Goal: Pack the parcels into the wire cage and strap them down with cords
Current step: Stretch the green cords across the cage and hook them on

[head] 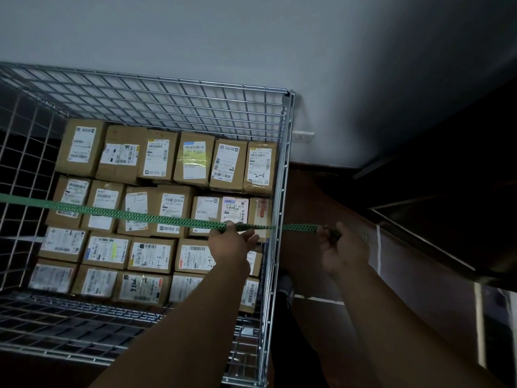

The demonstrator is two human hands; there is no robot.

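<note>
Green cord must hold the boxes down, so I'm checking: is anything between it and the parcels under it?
Nothing visible. The green cord spans bare parcels, passing through the cage's right wall between left hand and right hand.

parcels [156,161]: sat packed in rows inside the wire cage [156,102].
cord [126,215]: stretched over the parcels, left to right, through the cage's right side.
hands: left hand [232,242] gripped the cord inside that side, right hand [340,247] outside it.

Brown cardboard parcels [193,161], white-labelled, packed in tight rows inside the silver wire cage [285,163]. Green patterned flat cord [140,215] stretched taut above them, passing through the right wall.
</note>
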